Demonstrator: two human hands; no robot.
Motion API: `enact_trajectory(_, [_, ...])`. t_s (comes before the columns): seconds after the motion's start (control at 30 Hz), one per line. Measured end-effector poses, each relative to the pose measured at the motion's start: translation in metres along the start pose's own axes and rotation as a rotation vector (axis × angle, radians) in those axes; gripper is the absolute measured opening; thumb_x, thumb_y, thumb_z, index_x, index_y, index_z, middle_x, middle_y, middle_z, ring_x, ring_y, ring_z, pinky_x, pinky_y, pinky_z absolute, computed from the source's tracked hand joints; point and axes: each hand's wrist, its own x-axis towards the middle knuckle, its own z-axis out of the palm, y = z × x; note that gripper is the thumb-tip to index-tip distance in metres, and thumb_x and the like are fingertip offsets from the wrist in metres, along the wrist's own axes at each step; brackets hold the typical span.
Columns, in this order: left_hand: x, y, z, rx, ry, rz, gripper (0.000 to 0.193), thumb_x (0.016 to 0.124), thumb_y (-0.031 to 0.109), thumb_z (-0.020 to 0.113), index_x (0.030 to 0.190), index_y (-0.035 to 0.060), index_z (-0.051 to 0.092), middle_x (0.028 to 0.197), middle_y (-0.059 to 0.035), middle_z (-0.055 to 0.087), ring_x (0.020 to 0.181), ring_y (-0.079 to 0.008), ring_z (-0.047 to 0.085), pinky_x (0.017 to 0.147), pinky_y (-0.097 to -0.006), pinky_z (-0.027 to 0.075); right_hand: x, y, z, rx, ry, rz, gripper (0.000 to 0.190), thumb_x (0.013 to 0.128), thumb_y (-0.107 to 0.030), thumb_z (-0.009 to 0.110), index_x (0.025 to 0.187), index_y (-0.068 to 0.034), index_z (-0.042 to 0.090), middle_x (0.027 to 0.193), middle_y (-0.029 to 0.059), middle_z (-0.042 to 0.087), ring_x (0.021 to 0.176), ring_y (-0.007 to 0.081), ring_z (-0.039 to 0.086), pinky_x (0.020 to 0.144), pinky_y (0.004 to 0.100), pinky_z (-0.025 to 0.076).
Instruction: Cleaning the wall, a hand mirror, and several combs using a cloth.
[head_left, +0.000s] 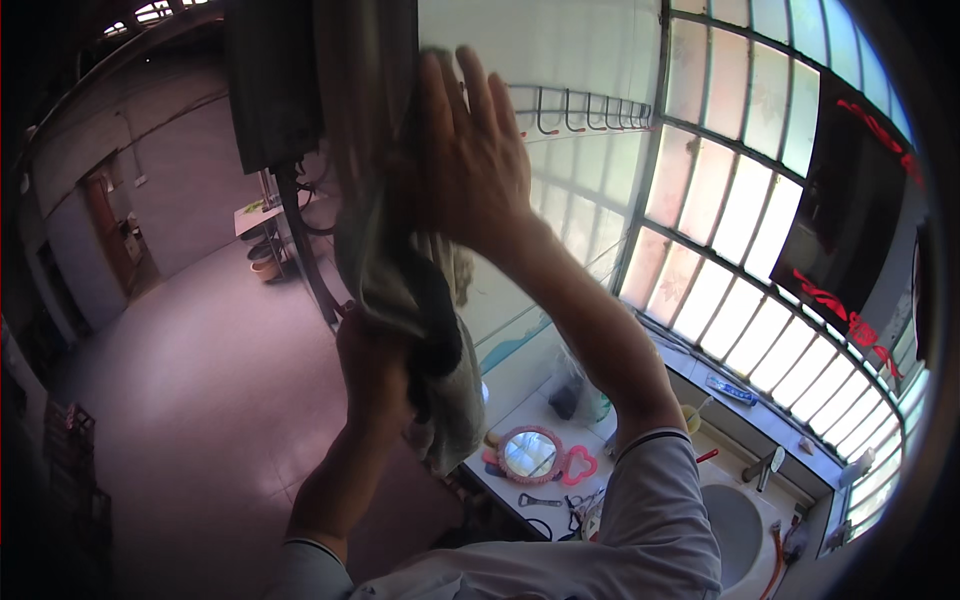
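Note:
My left hand (375, 360) is closed around a bunched grey cloth (457, 375) with darker parts, which hangs down past my wrist. Above it, my right hand (476, 165) is raised with straight, spread fingers. Its palm faces away from me, against or close beside the edge of a tall dark upright surface (367, 82); contact is hidden. That upright is blurred, so I cannot tell what it is. Some of the cloth reaches up between my two hands.
At lower right, a counter (536, 401) bears a pink-framed mirror (531, 454), a bottle opener (540, 501) and a washbasin (731, 536) with a tap (765, 469). A hook rail (577, 112) lines the wall beside a barred window (720, 247). A dark box (270, 90) hangs left.

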Motion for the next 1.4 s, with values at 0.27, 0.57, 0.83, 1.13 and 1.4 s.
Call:
enact_trajectory(0.27, [0.007,0.001,-0.010,-0.151,0.024,0.095,0.033,0.096,0.025,0.054,0.116,-0.0006,0.058,0.099,-0.0054,0.063,0.089,-0.0108,0.060,0.077,-0.0277,0.048,0.013,-0.008,0.007,-0.108,0.093,-0.024,0.062,0.087,-0.030,0.059,0.134,0.007,0.044,0.135,0.0224,0.050,0.137,0.0374,0.036,0.114,0.0477,0.027])
enact_trajectory(0.57, [-0.066,-0.042,-0.016,-0.213,0.037,-0.309,0.026,0.087,0.013,0.066,0.108,-0.0016,0.063,0.097,-0.0072,0.067,0.084,-0.0139,0.064,0.075,-0.0282,0.054,-0.155,-0.031,-0.058,0.288,-0.595,0.284,0.057,0.085,-0.010,0.058,0.140,-0.005,0.043,0.134,0.0166,0.053,0.129,0.0318,0.045,0.104,0.0423,0.038])
enact_trajectory(0.83, [-0.071,-0.049,-0.026,0.116,0.082,0.111,0.035,0.078,0.009,0.077,0.108,-0.0007,0.064,0.104,-0.0082,0.066,0.094,-0.0163,0.064,0.084,-0.0334,0.052,-0.207,-0.073,-0.088,1.663,-0.091,1.324,0.072,0.086,-0.008,0.052,0.151,0.002,0.023,0.153,0.0163,0.034,0.143,0.0254,0.032,0.117,0.0381,0.024])
enact_trajectory(1.13, [0.059,0.059,0.016,1.466,-0.001,1.276,0.026,0.076,0.014,0.076,0.102,0.0105,0.072,0.116,-0.0135,0.063,0.111,-0.0346,0.057,0.103,-0.0478,0.037,-0.223,-0.074,-0.098,1.486,-0.221,1.169,0.039,0.098,-0.013,0.049,0.134,0.003,0.049,0.135,0.0141,0.054,0.124,0.0192,0.049,0.100,0.0333,0.040])
enact_trajectory(1.4, [0.144,0.116,0.055,1.960,-0.216,1.534,0.010,0.074,0.011,0.066,0.084,0.0091,0.069,0.093,-0.0088,0.059,0.093,-0.0281,0.057,0.084,-0.0426,0.046,-0.261,-0.071,-0.099,1.746,-0.412,1.374,0.024,0.100,-0.008,0.046,0.111,0.003,0.064,0.095,0.0101,0.070,0.088,0.0158,0.064,0.079,0.0280,0.050])
